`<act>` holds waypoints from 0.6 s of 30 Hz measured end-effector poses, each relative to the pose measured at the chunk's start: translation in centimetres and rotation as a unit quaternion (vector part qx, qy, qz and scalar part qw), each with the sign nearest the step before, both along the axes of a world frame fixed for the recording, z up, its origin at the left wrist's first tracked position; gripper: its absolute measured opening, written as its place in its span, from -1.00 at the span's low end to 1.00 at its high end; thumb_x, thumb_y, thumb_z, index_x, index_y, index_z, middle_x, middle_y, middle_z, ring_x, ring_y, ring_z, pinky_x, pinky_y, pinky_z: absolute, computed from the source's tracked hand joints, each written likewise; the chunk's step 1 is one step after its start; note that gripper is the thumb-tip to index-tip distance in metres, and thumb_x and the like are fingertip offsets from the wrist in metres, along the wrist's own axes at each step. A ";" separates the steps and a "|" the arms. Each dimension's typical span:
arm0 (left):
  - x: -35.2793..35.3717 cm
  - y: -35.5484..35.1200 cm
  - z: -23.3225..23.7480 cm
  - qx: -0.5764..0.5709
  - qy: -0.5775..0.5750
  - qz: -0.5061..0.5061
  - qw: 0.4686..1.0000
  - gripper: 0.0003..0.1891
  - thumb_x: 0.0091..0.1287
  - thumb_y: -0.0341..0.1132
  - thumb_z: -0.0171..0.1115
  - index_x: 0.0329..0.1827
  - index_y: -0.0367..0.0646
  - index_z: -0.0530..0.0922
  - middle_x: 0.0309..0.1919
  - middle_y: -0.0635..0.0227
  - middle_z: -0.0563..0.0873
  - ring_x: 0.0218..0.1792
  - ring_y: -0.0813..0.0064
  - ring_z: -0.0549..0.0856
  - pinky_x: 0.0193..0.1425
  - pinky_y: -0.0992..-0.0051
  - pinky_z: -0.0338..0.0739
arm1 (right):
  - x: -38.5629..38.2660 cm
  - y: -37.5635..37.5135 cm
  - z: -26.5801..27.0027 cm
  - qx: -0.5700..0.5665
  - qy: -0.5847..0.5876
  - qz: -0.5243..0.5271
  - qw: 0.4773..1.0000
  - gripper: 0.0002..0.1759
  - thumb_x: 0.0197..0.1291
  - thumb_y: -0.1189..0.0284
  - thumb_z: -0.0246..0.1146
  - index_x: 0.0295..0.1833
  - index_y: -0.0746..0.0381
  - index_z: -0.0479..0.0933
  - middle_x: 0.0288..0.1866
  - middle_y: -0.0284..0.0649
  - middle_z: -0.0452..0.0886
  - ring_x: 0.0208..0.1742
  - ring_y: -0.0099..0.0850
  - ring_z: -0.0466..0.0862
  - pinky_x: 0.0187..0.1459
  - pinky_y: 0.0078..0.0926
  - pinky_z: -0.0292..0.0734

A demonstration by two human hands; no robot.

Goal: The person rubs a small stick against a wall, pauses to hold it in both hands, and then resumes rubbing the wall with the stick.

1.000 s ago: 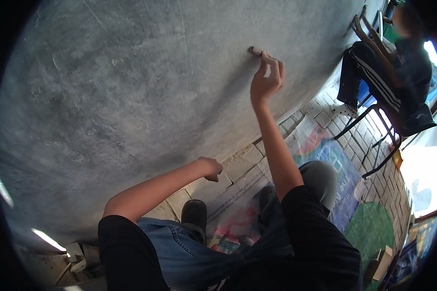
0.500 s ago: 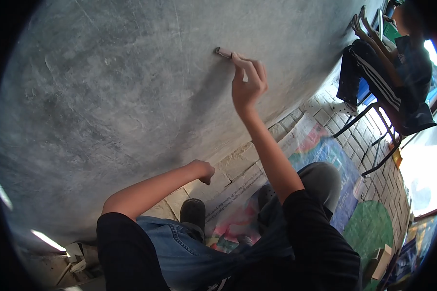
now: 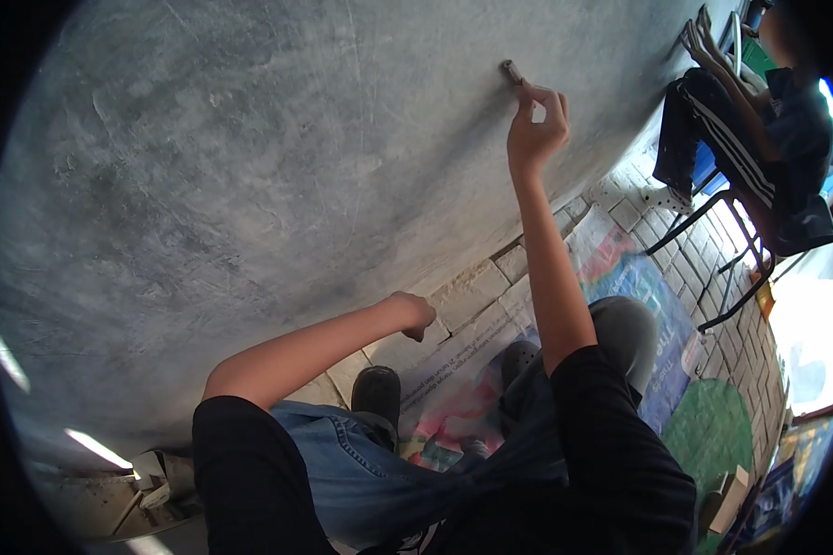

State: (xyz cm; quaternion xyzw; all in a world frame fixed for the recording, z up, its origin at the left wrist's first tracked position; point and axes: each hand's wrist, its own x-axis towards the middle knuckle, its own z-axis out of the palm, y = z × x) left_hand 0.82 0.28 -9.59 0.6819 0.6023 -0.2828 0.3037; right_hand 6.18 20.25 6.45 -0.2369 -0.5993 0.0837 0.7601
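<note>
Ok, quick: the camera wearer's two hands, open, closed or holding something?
Left hand: closed, loosely curled; whether anything is inside cannot be told.
Right hand: closed, pinching a small cylindrical piece.

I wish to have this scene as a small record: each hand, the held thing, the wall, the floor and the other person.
right hand: raised, pinching the stick at its lower end
held thing: short stick, dark at its upper tip; contact with the wall cannot be told
left hand: lower, curled, nothing seen in it
wall: grey, blotchy and scratched
floor: pale bricks, partly under a printed banner
other person: seated at right, arms raised towards the wall
</note>
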 end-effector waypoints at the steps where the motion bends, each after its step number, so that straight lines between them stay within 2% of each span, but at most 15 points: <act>1: -0.1 -0.1 -0.1 0.004 0.000 0.000 1.000 -0.53 0.09 -0.06 0.29 0.08 0.04 0.51 -0.04 0.30 0.64 0.00 0.21 0.61 -0.01 0.24 0.52 | 0.0 -0.5 0.2 0.004 0.000 0.000 1.000 -0.85 -0.13 0.69 0.29 -0.40 0.24 0.62 -0.39 -0.20 0.64 -0.38 -0.35 0.61 -0.30 -0.48 0.45; 3: -0.2 -0.7 -1.0 0.001 0.000 -0.015 1.000 -0.52 0.08 -0.06 0.31 0.08 0.06 0.51 -0.05 0.30 0.65 0.00 0.21 0.61 -0.01 0.23 0.52 | -1.2 -2.5 0.3 0.091 -0.046 0.050 0.994 -0.85 -0.12 0.66 0.30 -0.40 0.21 0.63 -0.37 -0.24 0.66 -0.34 -0.36 0.62 -0.27 -0.50 0.43; 4: 0.0 -0.8 -1.2 -0.025 0.014 -0.017 0.999 -0.53 0.06 -0.07 0.32 0.07 0.08 0.52 -0.07 0.30 0.65 0.00 0.22 0.61 -0.02 0.22 0.52 | -1.3 -4.4 0.7 0.132 -0.084 0.050 0.986 -0.86 -0.12 0.63 0.32 -0.40 0.17 0.64 -0.37 -0.31 0.67 -0.31 -0.41 0.63 -0.18 -0.51 0.38; 7: 0.1 -0.4 -1.4 -0.058 0.034 -0.020 0.998 -0.53 0.05 -0.08 0.33 0.06 0.09 0.53 -0.07 0.30 0.65 0.00 0.23 0.61 0.00 0.22 0.52 | -0.5 -2.2 0.1 0.155 -0.104 0.020 0.982 -0.87 -0.11 0.60 0.32 -0.40 0.13 0.64 -0.37 -0.36 0.67 -0.27 -0.45 0.62 -0.12 -0.50 0.32; 8: 0.0 -0.3 -1.3 -0.060 0.032 -0.019 0.998 -0.53 0.05 -0.08 0.33 0.06 0.09 0.53 -0.07 0.30 0.65 0.00 0.23 0.61 0.00 0.22 0.52 | -0.3 -0.1 -0.6 0.119 -0.079 -0.009 0.990 -0.85 -0.11 0.60 0.32 -0.39 0.11 0.64 -0.36 -0.37 0.67 -0.25 -0.45 0.62 -0.11 -0.48 0.29; 11: -0.4 0.0 -0.9 0.012 0.010 -0.009 1.000 -0.52 0.05 -0.07 0.34 0.07 0.08 0.53 -0.06 0.31 0.65 0.01 0.24 0.61 -0.01 0.22 0.52 | 0.5 0.5 -0.8 0.082 -0.068 -0.006 0.994 -0.80 -0.09 0.63 0.25 -0.38 0.07 0.62 -0.34 -0.43 0.65 -0.23 -0.46 0.58 -0.09 -0.46 0.24; 13: -0.2 -0.5 -1.0 0.013 0.013 -0.024 1.000 -0.54 0.06 -0.09 0.32 0.07 0.08 0.53 -0.06 0.32 0.65 0.00 0.24 0.61 -0.02 0.23 0.53 | 0.0 -2.4 0.4 0.171 -0.140 -0.002 0.975 -0.81 -0.12 0.61 0.32 -0.39 0.07 0.64 -0.33 -0.45 0.68 -0.27 -0.50 0.60 -0.10 -0.49 0.28; 15: -0.1 -0.9 -1.3 -0.022 0.028 -0.031 0.999 -0.54 0.07 -0.10 0.31 0.07 0.08 0.53 -0.05 0.32 0.65 0.00 0.24 0.62 -0.02 0.23 0.53 | -0.8 -5.2 1.1 0.249 -0.152 0.047 0.955 -0.80 -0.13 0.61 0.32 -0.38 0.06 0.65 -0.33 -0.46 0.67 -0.27 -0.51 0.60 -0.10 -0.50 0.28; 16: 0.1 -1.1 -1.4 -0.061 0.042 -0.039 0.996 -0.55 0.07 -0.11 0.30 0.07 0.09 0.53 -0.04 0.33 0.65 -0.01 0.24 0.62 -0.02 0.23 0.53 | -0.5 -4.3 0.7 0.247 -0.154 0.047 0.955 -0.80 -0.13 0.61 0.32 -0.38 0.06 0.65 -0.33 -0.46 0.67 -0.27 -0.51 0.60 -0.10 -0.50 0.28; 18: -0.1 -0.4 -1.1 -0.056 0.034 -0.022 0.998 -0.54 0.07 -0.11 0.30 0.08 0.09 0.52 -0.04 0.33 0.65 0.00 0.24 0.62 -0.02 0.24 0.53 | 0.2 -1.3 0.0 0.180 -0.134 -0.033 0.974 -0.81 -0.11 0.60 0.33 -0.37 0.06 0.65 -0.33 -0.46 0.68 -0.27 -0.51 0.61 -0.10 -0.50 0.28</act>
